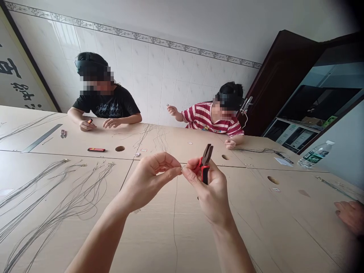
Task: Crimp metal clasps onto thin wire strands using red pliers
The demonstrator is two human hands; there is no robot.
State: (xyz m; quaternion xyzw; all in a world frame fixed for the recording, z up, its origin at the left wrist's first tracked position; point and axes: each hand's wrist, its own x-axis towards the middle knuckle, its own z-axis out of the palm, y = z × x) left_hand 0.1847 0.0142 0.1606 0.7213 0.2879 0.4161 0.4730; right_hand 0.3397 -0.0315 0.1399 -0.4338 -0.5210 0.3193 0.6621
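In the middle of the view, my left hand (153, 180) pinches a small metal piece at the top of a thin dark cord (174, 212), which hangs down toward the table's near edge. Thumb and finger of my right hand (212, 189) meet the same small piece from the other side. Tucked in my right palm are pliers (207, 155) with red and black handles, their dark jaws pointing up and slightly parted. Exactly what the small piece between my fingertips is, I cannot make out.
Bundles of dark cords (65, 212) lie at left on the table (148, 231). Across it sit two people (105, 100) (213, 117). A steel ruler (42, 137), a red-black cutter-like object (96, 149) and a water bottle (315, 154) lie or stand around. Another person's hand (349, 214) rests at right.
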